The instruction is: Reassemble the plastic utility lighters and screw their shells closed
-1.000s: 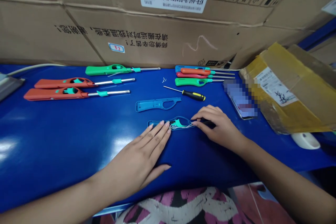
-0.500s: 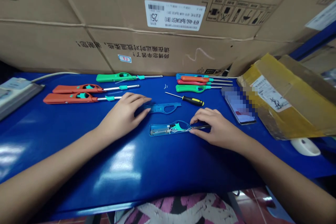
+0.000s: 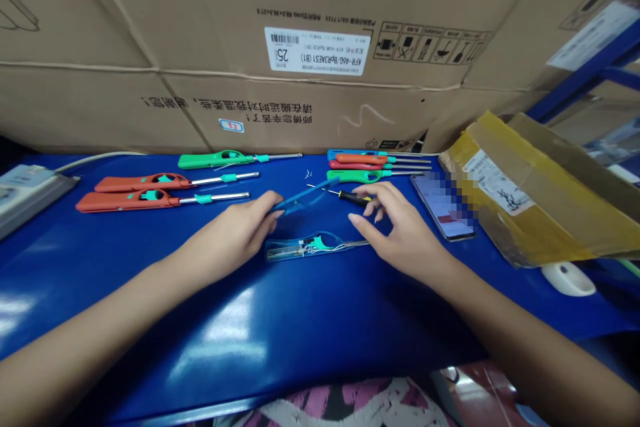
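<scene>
My left hand (image 3: pixel 253 223) pinches one end of a blue lighter casing half (image 3: pixel 305 198), which is lifted and tilted above the table. Below it lies the other half of an opened blue lighter (image 3: pixel 285 251), with its turquoise trigger (image 3: pixel 317 243), white wires and metal tube showing. My right hand (image 3: pixel 397 223) hovers over the tube end, fingers apart, with nothing in it. Just behind those fingers rests a black and yellow screwdriver (image 3: pixel 353 198), partly covered by them.
Two orange lighters (image 3: pixel 130 199) and a green lighter (image 3: pixel 215 159) lie at the left. More lighters (image 3: pixel 353 176), a phone (image 3: pixel 445 210), a torn yellow-taped carton (image 3: pixel 520 193) and a white mouse (image 3: pixel 569 279) are at right. A large cardboard box (image 3: pixel 200 33) stands behind; a power strip (image 3: pixel 30 197) sits far left.
My left hand has picked the blue casing half up off the table and tilted it. My right hand has let go of the opened lighter's metal tube and risen, fingers spreading.
</scene>
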`<state>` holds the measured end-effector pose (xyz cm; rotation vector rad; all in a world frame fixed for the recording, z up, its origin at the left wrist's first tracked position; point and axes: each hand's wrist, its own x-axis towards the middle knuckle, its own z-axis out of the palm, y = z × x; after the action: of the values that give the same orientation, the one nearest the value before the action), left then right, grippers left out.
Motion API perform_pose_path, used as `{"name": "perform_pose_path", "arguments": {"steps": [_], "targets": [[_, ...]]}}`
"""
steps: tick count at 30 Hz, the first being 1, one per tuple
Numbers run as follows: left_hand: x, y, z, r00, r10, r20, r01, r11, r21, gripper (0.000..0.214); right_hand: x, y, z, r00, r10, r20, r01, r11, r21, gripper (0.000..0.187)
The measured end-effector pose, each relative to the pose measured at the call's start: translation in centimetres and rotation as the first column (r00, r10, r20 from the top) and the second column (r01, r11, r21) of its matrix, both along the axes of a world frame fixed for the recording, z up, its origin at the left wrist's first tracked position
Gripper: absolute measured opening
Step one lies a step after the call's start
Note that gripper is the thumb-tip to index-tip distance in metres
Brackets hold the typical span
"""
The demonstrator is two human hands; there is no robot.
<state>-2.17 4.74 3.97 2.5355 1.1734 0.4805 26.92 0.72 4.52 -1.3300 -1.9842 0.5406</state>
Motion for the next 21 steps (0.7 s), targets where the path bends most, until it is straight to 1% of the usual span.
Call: {"name": "perform_pose_path", "arguments": {"steps": [2, 4, 5, 7, 10, 12, 13, 15, 17, 19, 21], "targets": [[0.1, -1.9, 0.2, 0.996, -0.013, -0.087, 0.020, 0.996, 0.085, 0.030, -0.2, 0.0, 0.0, 0.991, -0.010, -0.130, 0.000, 0.997, -0.078, 0.034], [0.2, -3.3, 0.2, 0.988, -0.055, -0.146, 0.073, 0.989, 0.127, 0.035, -0.5, -0.2, -0.6, 0.965, -0.013, -0.261, -0.036, 0.982, -0.183, 0.030], [0.2, -3.7, 0.1, 0.985, -0.055, -0.164, 0.079, 0.987, 0.143, 0.037, -0.6, -0.3, -1.0, 0.950, -0.021, -0.310, -0.049, 0.975, -0.216, 0.028], [0.3, -4.0, -0.2, 0.983, -0.060, -0.172, 0.092, 0.979, 0.184, 0.041, -0.8, -0.5, -1.7, 0.936, -0.024, -0.350, -0.065, 0.969, -0.240, 0.025], [0.2, -3.5, -0.7, 0.989, -0.063, -0.136, 0.096, 0.962, 0.255, 0.040, -0.6, -0.4, -2.4, 0.945, 0.004, -0.327, -0.083, 0.970, -0.229, 0.019], [0.0, -3.1, -0.9, 0.991, -0.084, -0.107, 0.110, 0.958, 0.264, 0.038, -0.1, -0.1, -2.6, 0.959, 0.057, -0.276, -0.112, 0.975, -0.191, 0.013], [-0.1, -2.9, -1.0, 0.990, -0.099, -0.099, 0.122, 0.959, 0.257, 0.038, 0.1, 0.1, -2.7, 0.968, 0.103, -0.228, -0.138, 0.979, -0.147, 0.011], [-0.3, -2.8, -1.2, 0.987, -0.128, -0.098, 0.148, 0.961, 0.232, 0.038, 0.7, 0.4, -2.7, 0.972, 0.223, -0.072, -0.227, 0.973, -0.043, 0.011], [-0.3, -2.9, -1.5, 0.984, -0.145, -0.101, 0.163, 0.965, 0.204, 0.038, 1.2, 0.7, -2.8, 0.942, 0.319, 0.106, -0.323, 0.946, 0.018, 0.012], [-0.3, -3.0, -1.8, 0.983, -0.153, -0.097, 0.168, 0.969, 0.179, 0.037, 1.5, 0.7, -2.8, 0.908, 0.358, 0.219, -0.372, 0.928, 0.025, 0.012], [-0.1, -3.1, -2.1, 0.983, -0.156, -0.092, 0.169, 0.972, 0.163, 0.036, 1.6, 0.7, -2.7, 0.891, 0.360, 0.277, -0.383, 0.923, 0.034, 0.012]]}}
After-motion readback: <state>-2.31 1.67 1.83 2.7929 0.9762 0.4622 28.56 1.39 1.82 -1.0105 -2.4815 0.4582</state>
